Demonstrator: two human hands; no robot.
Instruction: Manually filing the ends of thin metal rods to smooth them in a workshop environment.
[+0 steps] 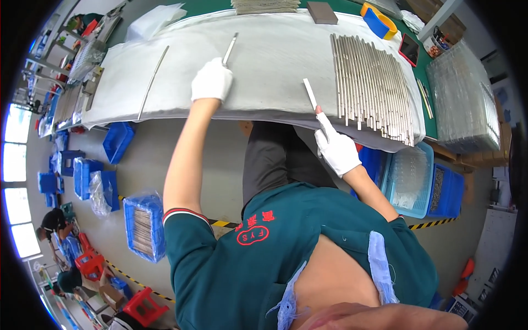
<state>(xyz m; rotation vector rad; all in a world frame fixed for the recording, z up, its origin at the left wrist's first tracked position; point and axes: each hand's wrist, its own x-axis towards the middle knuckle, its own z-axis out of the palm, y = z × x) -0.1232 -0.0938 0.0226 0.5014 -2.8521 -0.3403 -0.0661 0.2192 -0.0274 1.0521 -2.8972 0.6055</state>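
Observation:
My left hand [212, 81], in a white glove, grips the near end of a thin metal strip [230, 48] that angles up across the white cloth-covered table [275, 60]. My right hand [336, 147], also gloved, is at the table's near edge and holds a short white bar [310, 93] pointing away from me. To the right of that hand lies a dense row of several long metal rods [371, 88], side by side. A single long thin rod [152, 82] lies alone on the cloth at the left.
Blue bins [144, 226] with metal parts stand on the floor at left; more blue crates [419, 181] sit under the table's right end. A stack of clear trays [465, 102] is at far right. Yellow-blue tape roll [378, 20] at the back. People sit at lower left.

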